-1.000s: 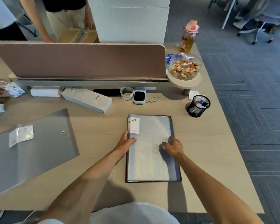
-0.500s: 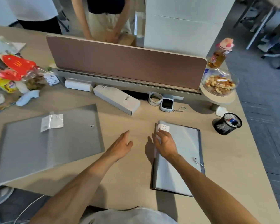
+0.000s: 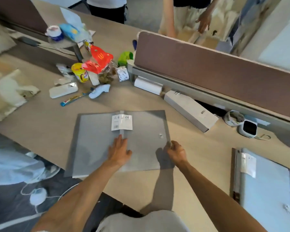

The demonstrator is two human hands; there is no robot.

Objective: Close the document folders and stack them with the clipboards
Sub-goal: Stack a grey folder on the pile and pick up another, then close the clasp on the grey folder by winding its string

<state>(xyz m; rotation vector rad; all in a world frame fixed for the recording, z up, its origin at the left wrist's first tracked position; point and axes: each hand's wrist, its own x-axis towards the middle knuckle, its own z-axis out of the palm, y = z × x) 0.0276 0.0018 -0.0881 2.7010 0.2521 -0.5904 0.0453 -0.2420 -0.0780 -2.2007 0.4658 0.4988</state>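
**Open grey folder pinned at the spine and pinched at its right edge, ready to be folded shut**

The grey folder [image 3: 97,144] is laid open and flat on the desk [image 3: 199,164], its spine running away from the person under the white label [image 3: 121,122]. The left hand [image 3: 118,152] is pressed palm-down, fingers spread, on the spine just below that label; nothing is clasped by it, and the pressure appears meant to keep the folder from sliding while a cover is turned. The right hand [image 3: 176,152] is closed in a pinch on the outer edge of the right cover, just below the small metal snap [image 3: 160,135]. A grip at that far edge gives the most leverage for swinging the cover leftward over the pinned spine. Whether the edge is already raised off the desk cannot be told.

Well to the right of the pinching hand, a second folder [image 3: 264,185] lies closed at the desk's edge, probably where the stack will be made. No clipboards can be made out.
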